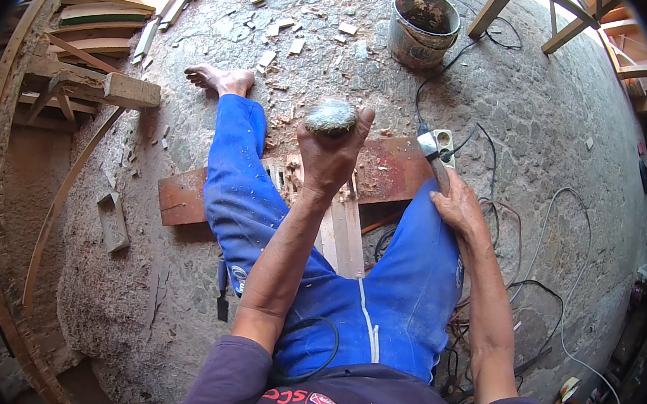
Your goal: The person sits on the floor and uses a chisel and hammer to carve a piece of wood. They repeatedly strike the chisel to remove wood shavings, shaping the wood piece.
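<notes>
My left hand is raised above the bench, closed around a roundish object with a pale, frayed top; its lower part is hidden in the hand. My right hand, at my right knee, is closed on a wooden-handled tool with a shiny metal end; I cannot tell whether it is a hammer or a chisel. Between my legs, pale wooden pieces lie across a reddish-brown bench board. Dark slots show in their far part, partly covered by my left hand and arm.
A dirty bucket stands far ahead. A white power strip and cables lie on the right. Curved timbers and a wooden frame fill the left. Offcuts and shavings litter the floor, near a small box-like piece.
</notes>
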